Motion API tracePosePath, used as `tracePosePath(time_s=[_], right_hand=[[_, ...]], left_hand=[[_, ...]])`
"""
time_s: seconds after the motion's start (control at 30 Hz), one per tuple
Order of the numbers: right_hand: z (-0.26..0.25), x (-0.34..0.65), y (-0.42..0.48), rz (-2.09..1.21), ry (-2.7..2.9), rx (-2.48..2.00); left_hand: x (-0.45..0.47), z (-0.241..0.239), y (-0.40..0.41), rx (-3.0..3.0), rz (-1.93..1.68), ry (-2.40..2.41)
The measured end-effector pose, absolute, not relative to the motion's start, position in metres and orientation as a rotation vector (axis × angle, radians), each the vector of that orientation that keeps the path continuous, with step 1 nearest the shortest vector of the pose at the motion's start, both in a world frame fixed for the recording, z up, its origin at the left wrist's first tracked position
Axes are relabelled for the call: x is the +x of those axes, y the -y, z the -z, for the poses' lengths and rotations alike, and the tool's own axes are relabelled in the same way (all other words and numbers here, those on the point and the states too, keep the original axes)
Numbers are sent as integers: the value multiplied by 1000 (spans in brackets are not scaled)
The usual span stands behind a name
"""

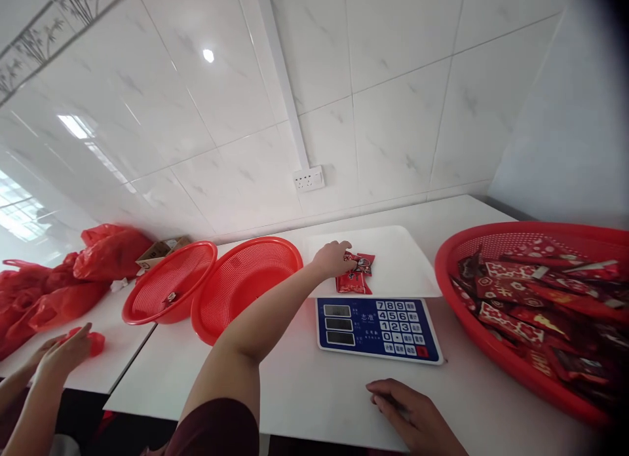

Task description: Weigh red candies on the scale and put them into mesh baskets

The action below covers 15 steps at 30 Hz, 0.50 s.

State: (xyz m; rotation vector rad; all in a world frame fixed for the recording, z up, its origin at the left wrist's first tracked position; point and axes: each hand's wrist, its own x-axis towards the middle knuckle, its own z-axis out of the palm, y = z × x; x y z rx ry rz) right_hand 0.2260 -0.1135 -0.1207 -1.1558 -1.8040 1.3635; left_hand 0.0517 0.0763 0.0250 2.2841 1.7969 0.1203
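Red packets (351, 284) on white tray (398, 266), more heaped in rightmost basket (469, 325)

Narrow gap between scale (366, 335) and basket (446, 272)

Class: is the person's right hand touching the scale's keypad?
No: the right hand is over the table, clearly apart from the keypad.
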Motion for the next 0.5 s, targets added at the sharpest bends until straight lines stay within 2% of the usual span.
tracePosePath(time_s=[0.2, 0.5], right_hand=[[116, 225, 114, -1375, 1826, -1103], [116, 225, 115, -1348, 1817, -1080]], left_hand=[[62, -33, -77, 2290, -190, -1766], [90, -28, -84, 2256, -15, -1758]])
